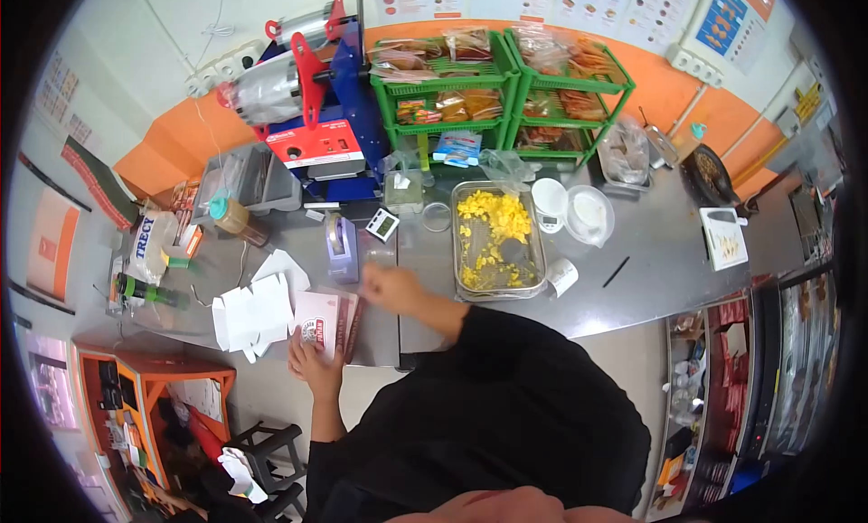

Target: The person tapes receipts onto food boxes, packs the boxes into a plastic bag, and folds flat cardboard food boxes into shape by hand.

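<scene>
My left hand (316, 362) lies on a pink and dark red printed box (318, 317) at the counter's front edge, fingers spread over its near part. Just right of the box and above it, my right hand (391, 290) is closed in a pinch or loose fist; whatever it may hold is too small to make out. Directly beyond the box stands a purple tape dispenser (343, 250). Flat white cardboard pieces (251, 315) lie to the left of the box. A small white timer (382, 225) sits behind my right hand.
A metal tray (458, 288) with yellow pieces is right of my right hand. Beyond it are green racks (511, 75) and a red and blue machine (316, 148). White bowls (589, 216), a dark pen (617, 272) and a sauce bottle (237, 220) also stand or lie on the counter.
</scene>
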Available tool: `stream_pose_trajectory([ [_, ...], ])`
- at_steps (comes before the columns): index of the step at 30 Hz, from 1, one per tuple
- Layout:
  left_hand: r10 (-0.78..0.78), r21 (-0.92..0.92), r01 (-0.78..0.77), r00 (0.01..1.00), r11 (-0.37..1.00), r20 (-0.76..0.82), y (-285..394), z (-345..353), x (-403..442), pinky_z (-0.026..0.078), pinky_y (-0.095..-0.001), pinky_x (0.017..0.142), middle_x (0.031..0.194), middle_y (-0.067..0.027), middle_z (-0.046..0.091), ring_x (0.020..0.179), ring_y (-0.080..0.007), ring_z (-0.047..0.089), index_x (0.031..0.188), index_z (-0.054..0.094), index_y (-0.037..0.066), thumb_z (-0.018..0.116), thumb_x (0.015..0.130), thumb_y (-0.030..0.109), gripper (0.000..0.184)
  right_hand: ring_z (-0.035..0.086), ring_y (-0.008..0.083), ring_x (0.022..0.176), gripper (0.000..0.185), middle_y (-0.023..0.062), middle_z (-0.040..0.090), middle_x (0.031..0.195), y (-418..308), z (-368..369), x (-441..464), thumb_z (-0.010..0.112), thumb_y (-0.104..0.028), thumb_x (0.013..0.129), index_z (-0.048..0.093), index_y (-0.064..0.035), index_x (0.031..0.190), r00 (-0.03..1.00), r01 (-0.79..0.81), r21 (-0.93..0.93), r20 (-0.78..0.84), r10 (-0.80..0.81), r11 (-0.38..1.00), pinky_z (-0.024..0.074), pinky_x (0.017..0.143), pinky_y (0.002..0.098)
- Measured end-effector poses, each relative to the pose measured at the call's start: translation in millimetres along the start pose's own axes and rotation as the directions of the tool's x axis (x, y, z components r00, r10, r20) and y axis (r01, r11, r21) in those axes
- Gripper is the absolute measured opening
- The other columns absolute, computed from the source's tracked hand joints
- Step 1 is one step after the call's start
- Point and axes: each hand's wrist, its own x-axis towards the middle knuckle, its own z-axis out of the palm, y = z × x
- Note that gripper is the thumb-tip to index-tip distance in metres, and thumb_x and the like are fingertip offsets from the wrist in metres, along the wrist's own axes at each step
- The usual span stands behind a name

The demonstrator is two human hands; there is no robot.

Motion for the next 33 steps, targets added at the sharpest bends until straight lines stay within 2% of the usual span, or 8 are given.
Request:
stream_pose_trajectory([
  [5,0.049,-0.010,-0.049,0.999,0.999,0.013,3.7,-9.7,4.4,0.019,-0.0571,0.105,0.144,-0.0130,0.042,0.134,-0.0379,0.033,0.086,0.047,0.013,0.076,0.065,0.023,0.037,0.064,0.0407,0.081,0.024,0.0210,0.065,0.084,51.7,-167.1,-52.6,0.060,-0.027,0.088,0.056,-0.0079,0.102,0.748,-0.389,-0.201,-0.638,0.181,0.899,0.0496,0.070,0.0501],
  [7,0.076,-0.056,-0.075,0.997,0.996,0.019,0.4,-8.0,10.1,0.018,-0.0573,0.106,0.144,-0.0121,0.042,0.134,-0.0374,0.032,0.086,0.049,0.013,0.076,0.065,0.023,0.036,0.064,0.0418,0.090,0.033,0.0232,0.066,0.098,75.6,-226.3,-91.7,0.059,-0.029,0.088,0.056,-0.0027,0.108,0.643,-0.752,-0.343,-0.570,0.512,0.563,0.0498,0.074,0.0517],
  [10,0.116,-0.117,-0.114,0.993,0.987,0.018,-8.5,-3.1,22.7,0.018,-0.0585,0.106,0.143,-0.0107,0.044,0.134,-0.0370,0.032,0.088,0.052,0.013,0.077,0.064,0.023,0.037,0.060,0.0421,0.108,0.061,0.0281,0.063,0.112,160.7,-263.3,-176.2,0.059,-0.045,0.088,0.053,0.0038,0.124,0.564,-0.808,-0.493,-0.486,0.668,0.323,0.0483,0.093,0.0464],
  [14,0.189,-0.189,-0.174,0.980,0.967,0.069,-5.8,-11.7,28.0,0.016,-0.0609,0.107,0.143,-0.0092,0.044,0.135,-0.0370,0.032,0.091,0.053,0.014,0.078,0.064,0.023,0.039,0.061,0.0446,0.105,0.057,0.0289,0.064,0.107,221.7,-249.1,-216.3,0.068,-0.036,0.083,0.052,0.0020,0.123,0.730,-0.649,-0.188,-0.426,0.534,0.737,0.0493,0.090,0.0469],
  [19,0.140,-0.216,-0.123,0.988,0.969,0.066,-14.4,-15.8,18.5,0.011,-0.0628,0.110,0.146,-0.0075,0.041,0.140,-0.0394,0.025,0.090,0.052,0.015,0.079,0.063,0.023,0.040,0.063,0.0393,0.096,0.029,0.0228,0.067,0.094,110.2,-252.3,-139.3,0.063,-0.010,0.080,0.057,-0.0076,0.108,0.729,-0.645,-0.632,-0.343,0.593,0.428,0.0500,0.078,0.0473],
  [23,0.140,-0.210,-0.105,0.977,0.972,0.159,-16.5,-20.1,14.1,0.007,-0.0656,0.111,0.147,-0.0058,0.039,0.143,-0.0402,0.021,0.091,0.050,0.016,0.079,0.063,0.022,0.040,0.064,0.0320,0.088,0.022,0.0148,0.066,0.093,-3.6,-184.8,-46.6,0.062,-0.001,0.080,0.064,-0.0062,0.101,0.961,0.183,-0.232,0.245,-0.125,0.955,0.0500,0.074,0.0406],
  [27,0.065,-0.189,-0.029,0.980,0.982,0.188,-14.5,-21.9,7.4,0.007,-0.0679,0.110,0.149,-0.0070,0.035,0.144,-0.0407,0.016,0.098,0.050,0.015,0.080,0.063,0.024,0.047,0.057,0.0057,0.085,0.018,0.0012,0.061,0.096,-82.0,-67.4,11.3,0.063,-0.003,0.091,0.061,-0.0029,0.108,0.704,-0.190,0.613,0.629,-0.329,0.767,0.0464,0.071,0.0228],
  [33,-0.106,-0.235,0.128,0.989,0.964,0.104,-16.5,-20.3,-13.4,0.015,-0.0663,0.108,0.147,-0.0134,0.034,0.142,-0.0421,0.019,0.125,0.045,0.008,0.073,0.073,0.032,0.064,0.064,0.0187,0.085,0.022,0.0098,0.063,0.093,-42.8,88.1,53.7,0.065,0.000,0.084,0.055,-0.0061,0.104,0.753,-0.041,0.410,0.612,-0.242,0.911,0.0497,0.071,0.0310],
])
